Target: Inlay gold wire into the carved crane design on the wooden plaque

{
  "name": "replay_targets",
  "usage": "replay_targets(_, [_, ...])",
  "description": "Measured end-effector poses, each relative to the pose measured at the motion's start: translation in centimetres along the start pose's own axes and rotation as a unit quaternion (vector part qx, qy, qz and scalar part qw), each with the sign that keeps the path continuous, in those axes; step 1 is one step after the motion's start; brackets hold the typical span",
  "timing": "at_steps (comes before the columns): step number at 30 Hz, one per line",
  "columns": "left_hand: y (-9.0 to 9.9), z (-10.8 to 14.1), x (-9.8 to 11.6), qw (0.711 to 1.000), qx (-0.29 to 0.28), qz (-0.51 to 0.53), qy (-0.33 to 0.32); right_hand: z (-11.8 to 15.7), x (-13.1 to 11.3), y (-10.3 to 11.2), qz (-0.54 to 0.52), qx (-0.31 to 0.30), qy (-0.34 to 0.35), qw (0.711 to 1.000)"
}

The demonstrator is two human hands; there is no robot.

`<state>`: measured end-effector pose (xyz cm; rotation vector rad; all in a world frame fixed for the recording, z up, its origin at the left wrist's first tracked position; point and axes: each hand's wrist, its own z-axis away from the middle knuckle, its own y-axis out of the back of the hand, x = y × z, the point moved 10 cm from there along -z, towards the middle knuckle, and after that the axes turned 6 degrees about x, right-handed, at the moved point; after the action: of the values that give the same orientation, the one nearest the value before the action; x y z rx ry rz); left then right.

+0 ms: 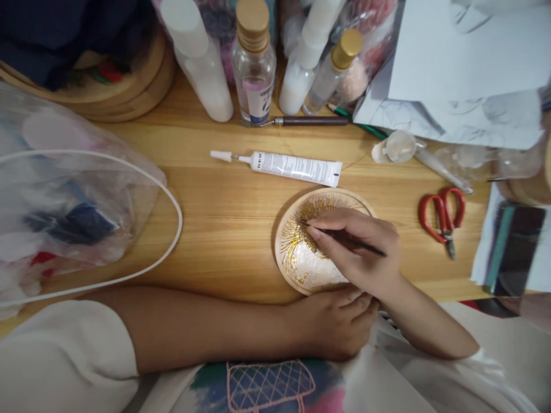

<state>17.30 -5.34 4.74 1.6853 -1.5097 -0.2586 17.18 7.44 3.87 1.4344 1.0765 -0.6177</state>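
Note:
A round pale wooden disc (286,269) lies near the table's front edge, its face covered in a raised pattern of gold wire lines (293,252). Over it, my right hand (359,246) pinches slim black tweezers (365,246), with the tip touching or just above the gold pattern at the disc's upper left. My left hand (340,321) rests at the near edge of the disc, below my right wrist. Its fingers are curled, and what lies under them is hidden. Just beyond the disc lies a white glue tube (297,166) with a narrow nozzle, pointing left.
Red-handled cutters (443,218) lie to the right. Several bottles, including a clear one with a wooden cap (253,69), stand at the back beside a dark-handled tool (316,121). Sketched papers (469,57) fill the back right. A plastic bag (86,189) and white cable (178,218) occupy the left.

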Motion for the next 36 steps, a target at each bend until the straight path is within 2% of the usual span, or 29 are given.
replay_targets(28, [-0.19, 0.15, 0.14, 1.0, -0.005, -0.003, -0.002, -0.07, 0.04, 0.03, -0.002, 0.001, 0.005, 1.0])
replay_targets(36, [-0.72, 0.21, 0.4, 0.999, -0.046, 0.0, -0.019, 0.0, 0.11, 0.14, -0.001, 0.006, 0.003, 1.0])
